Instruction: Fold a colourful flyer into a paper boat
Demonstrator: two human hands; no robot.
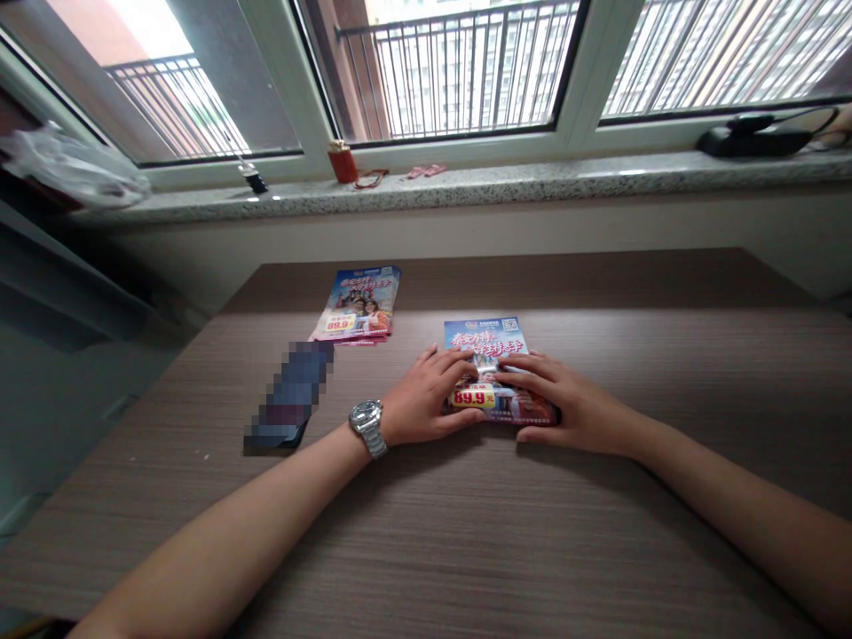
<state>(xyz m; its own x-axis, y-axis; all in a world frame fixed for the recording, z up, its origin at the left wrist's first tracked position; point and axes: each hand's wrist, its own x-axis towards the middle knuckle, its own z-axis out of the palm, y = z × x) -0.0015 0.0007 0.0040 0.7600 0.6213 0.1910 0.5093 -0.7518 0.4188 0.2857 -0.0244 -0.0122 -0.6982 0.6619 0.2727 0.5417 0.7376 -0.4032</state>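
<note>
Two bare hands on a wood-grain desk (599, 550): the left hand (426, 399), with a steel wristwatch (367, 428) at its wrist, and the right hand (572, 404) press on a folded glossy leaflet (500, 373) lying on the desk directly between them, their spread fingers (459, 362) flat on its surface, not pinching, the tips nearly meeting. A second leaflet (356, 306) lies farther along the desk, beyond the left hand, near a pixelated dark flat object (286, 395). A granite windowsill (466, 191) behind the desk carries a small red container (342, 164).
</note>
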